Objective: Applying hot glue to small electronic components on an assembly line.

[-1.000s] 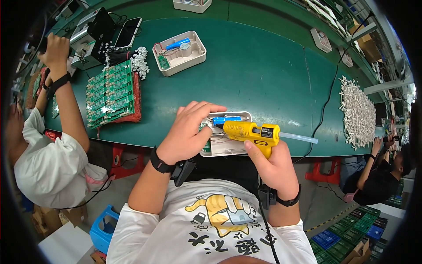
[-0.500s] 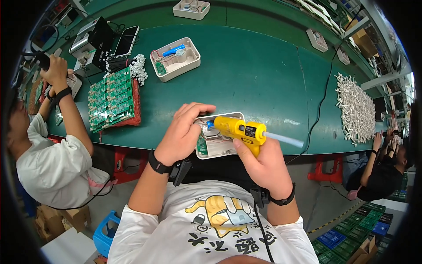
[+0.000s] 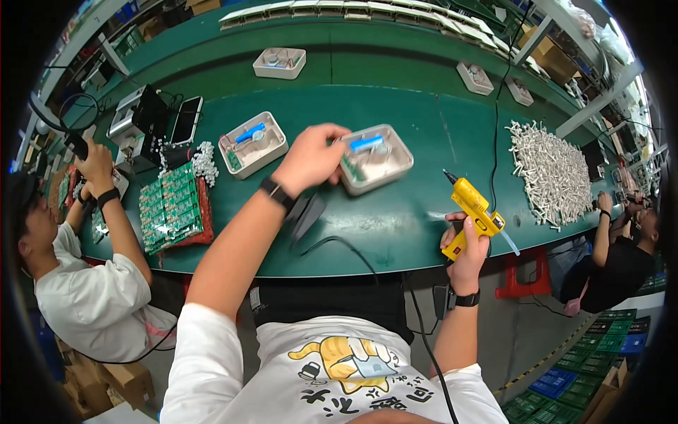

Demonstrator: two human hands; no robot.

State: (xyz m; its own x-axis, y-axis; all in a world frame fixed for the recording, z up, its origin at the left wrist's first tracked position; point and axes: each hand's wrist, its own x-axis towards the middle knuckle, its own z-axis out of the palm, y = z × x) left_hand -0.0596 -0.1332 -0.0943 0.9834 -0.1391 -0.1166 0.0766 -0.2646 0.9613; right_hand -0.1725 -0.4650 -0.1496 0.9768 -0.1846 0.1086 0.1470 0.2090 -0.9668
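Here, right hand [image 3: 470,249] gripping glue gun [image 3: 484,223], barrel [image 3: 467,195] slanting, nozzle [image 3: 450,177] forward-left, left hand [image 3: 311,160] gripping white case [image 3: 383,181]

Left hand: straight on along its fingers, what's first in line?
First up is the white open box with a blue cylinder inside; the left hand is at its left edge, though blur and depth leave actual contact unclear.

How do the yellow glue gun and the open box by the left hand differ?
The glue gun is yellow and pistol-shaped; the box is off-white and tray-like. The right hand grips the glue gun; the left hand is at the box's left end. Both are at one of the person's hands.
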